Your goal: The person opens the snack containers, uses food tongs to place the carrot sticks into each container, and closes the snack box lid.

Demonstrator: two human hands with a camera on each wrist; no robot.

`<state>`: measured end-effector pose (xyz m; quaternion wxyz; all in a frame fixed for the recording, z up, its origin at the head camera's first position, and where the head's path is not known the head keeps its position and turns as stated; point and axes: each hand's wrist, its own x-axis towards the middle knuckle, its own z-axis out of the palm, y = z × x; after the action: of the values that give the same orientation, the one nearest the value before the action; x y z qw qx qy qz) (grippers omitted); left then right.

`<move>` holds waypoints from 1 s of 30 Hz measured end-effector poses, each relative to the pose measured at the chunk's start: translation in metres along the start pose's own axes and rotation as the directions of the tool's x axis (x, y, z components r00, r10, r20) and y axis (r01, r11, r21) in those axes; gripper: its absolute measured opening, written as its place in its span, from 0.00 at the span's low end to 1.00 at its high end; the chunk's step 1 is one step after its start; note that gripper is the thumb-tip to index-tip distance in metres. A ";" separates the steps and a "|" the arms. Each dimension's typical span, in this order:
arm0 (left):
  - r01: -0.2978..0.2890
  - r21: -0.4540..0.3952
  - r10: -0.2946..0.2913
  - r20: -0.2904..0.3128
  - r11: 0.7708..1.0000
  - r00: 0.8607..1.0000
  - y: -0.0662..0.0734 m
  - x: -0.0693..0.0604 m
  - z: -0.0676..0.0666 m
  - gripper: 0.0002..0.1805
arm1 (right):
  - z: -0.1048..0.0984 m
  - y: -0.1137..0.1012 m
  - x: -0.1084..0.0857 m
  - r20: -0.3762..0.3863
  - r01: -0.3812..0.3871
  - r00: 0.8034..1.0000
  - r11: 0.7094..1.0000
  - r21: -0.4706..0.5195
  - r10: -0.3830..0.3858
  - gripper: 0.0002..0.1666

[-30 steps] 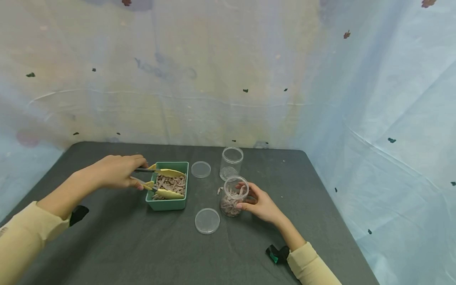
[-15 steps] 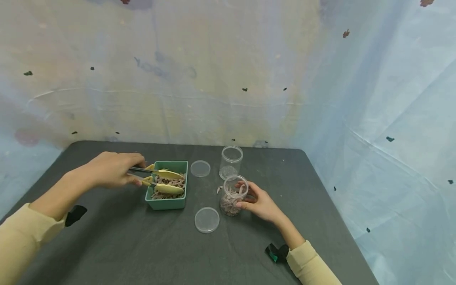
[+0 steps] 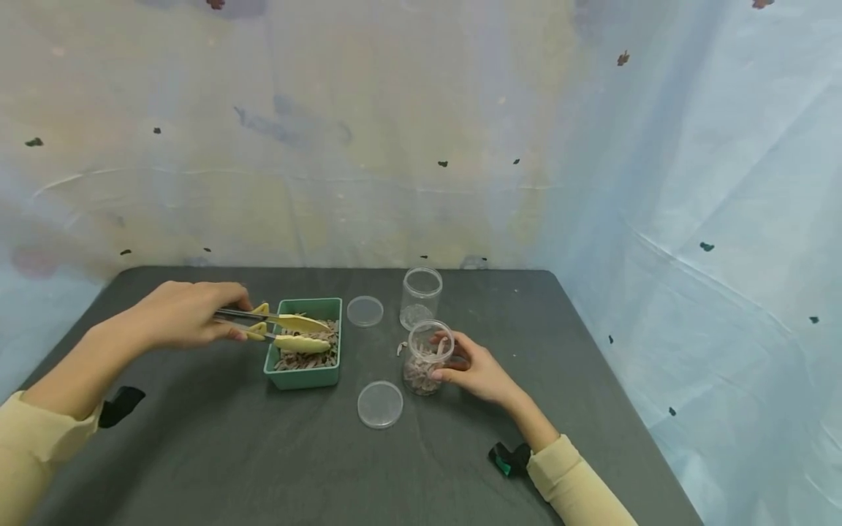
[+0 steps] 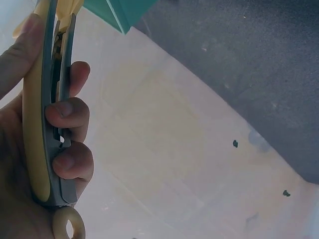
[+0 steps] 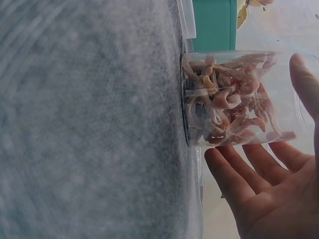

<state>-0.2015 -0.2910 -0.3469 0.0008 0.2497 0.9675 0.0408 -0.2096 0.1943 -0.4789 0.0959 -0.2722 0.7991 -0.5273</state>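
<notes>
My left hand grips yellow and grey tongs, fingers and thumb wrapped round the handle in the left wrist view. In the head view the yellow tong tips lie over the green box, a little apart, above brownish-pink strips that look like meat. My right hand holds a clear jar, thumb on one side and fingers on the other. It stands upright and lidless on the table, partly filled with similar strips. I cannot tell whether the tongs pinch any strips.
Behind the held jar stands a second clear jar, also lidless. Two clear lids lie flat: one near, one far. A small loose strip lies by the held jar. The dark table meets a pale curtain.
My left hand has drawn back to the left and the tong tips have come closer together over the box. My right hand keeps its hold on the jar. The head view has shifted slightly.
</notes>
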 end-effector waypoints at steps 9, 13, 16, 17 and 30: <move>0.038 -0.021 -0.038 -0.033 0.999 0.999 -0.002 -0.006 -0.008 0.20 | -0.001 -0.002 -0.001 -0.007 0.005 1.000 1.000 0.002 -0.005 0.42; 0.042 -0.030 -0.043 -0.044 0.999 0.998 -0.002 -0.007 -0.010 0.21 | 0.000 -0.004 -0.001 -0.009 0.002 1.000 1.000 0.004 -0.002 0.41; 0.048 -0.035 -0.050 -0.048 0.998 0.998 -0.002 -0.008 -0.010 0.21 | 0.000 -0.003 -0.001 -0.006 0.003 1.000 1.000 0.009 -0.003 0.41; 0.051 -0.035 -0.052 -0.050 0.998 0.997 -0.002 -0.009 -0.011 0.21 | 0.000 -0.003 -0.001 -0.005 0.003 1.000 1.000 0.012 -0.002 0.41; 0.078 -0.054 -0.082 -0.066 0.995 0.994 -0.001 -0.013 -0.012 0.22 | 0.001 -0.004 -0.001 0.000 0.009 1.000 1.000 0.026 -0.009 0.39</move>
<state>-0.1911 -0.2995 -0.3356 -0.0239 0.2090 0.9748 0.0741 -0.2072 0.1929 -0.4758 0.0971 -0.2743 0.7909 -0.5383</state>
